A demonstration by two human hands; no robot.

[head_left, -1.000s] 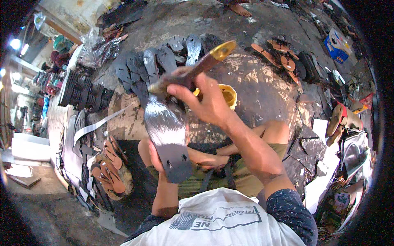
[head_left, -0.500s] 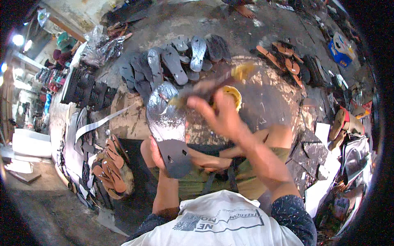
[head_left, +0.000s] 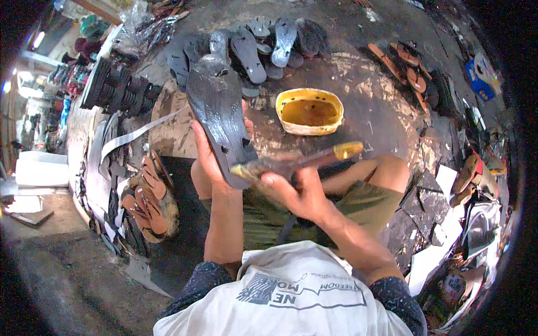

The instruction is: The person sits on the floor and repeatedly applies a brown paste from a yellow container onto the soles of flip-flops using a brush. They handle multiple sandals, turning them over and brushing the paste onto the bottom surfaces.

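Observation:
My left hand (head_left: pixel 208 154) grips a dark sandal sole (head_left: pixel 216 109) from beneath, its broad end pointing away from me. A wet shine covers much of its upper face, and slots show near the close end. In my right hand (head_left: pixel 302 193) is a glue brush (head_left: pixel 297 164), its handle end yellow and smeared. The brush's tip touches or hovers over the sole's near end; I cannot tell which. Beyond my right hand a yellow tub (head_left: pixel 310 112) with brownish-yellow liquid inside stands on the floor.
Several dark soles (head_left: pixel 246 53) lie in a row at the far side. Tan sandals (head_left: pixel 147 204) sit at left, and more tan sandals (head_left: pixel 412 70) at far right. Black soles (head_left: pixel 115 92) are stacked at upper left. Sheet scraps (head_left: pixel 420 204) litter the right side.
My right hand has drawn the brush from the sole's far part toward its near end. The shine now reaches the slotted part. The tub, earlier mostly hidden, shows fully.

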